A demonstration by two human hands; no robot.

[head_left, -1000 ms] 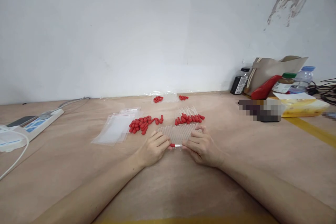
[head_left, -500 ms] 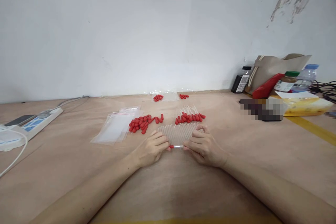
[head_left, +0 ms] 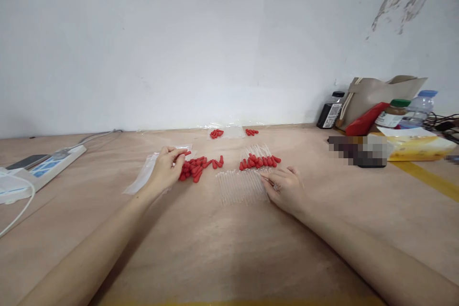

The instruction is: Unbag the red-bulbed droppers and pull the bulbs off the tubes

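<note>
My left hand (head_left: 165,168) is raised over the left edge of the heap of red rubber bulbs (head_left: 193,168). Between its thumb and fingers is one red bulb (head_left: 187,153). On the right, my right hand (head_left: 287,189) is closed in a pinch at the end of a row of clear thin tubes (head_left: 240,187), apparently on one clear tube; the fingers partly hide it. Just behind that row lie assembled droppers (head_left: 258,160), clear tubes with red bulbs on their near ends.
Clear zip bags (head_left: 141,179) lie partly under my left forearm and hand. Against the wall rests another clear bag (head_left: 233,132) with red bulbs at both sides. A power strip (head_left: 60,165) and phone are at left; bottles, a grey bag (head_left: 380,93) and a yellow pack (head_left: 412,150) at right.
My left hand has moved left and away from me, from the tube row to the heap of bulbs. My right hand has shifted slightly right; the red-tipped tube between the hands is gone from there.
</note>
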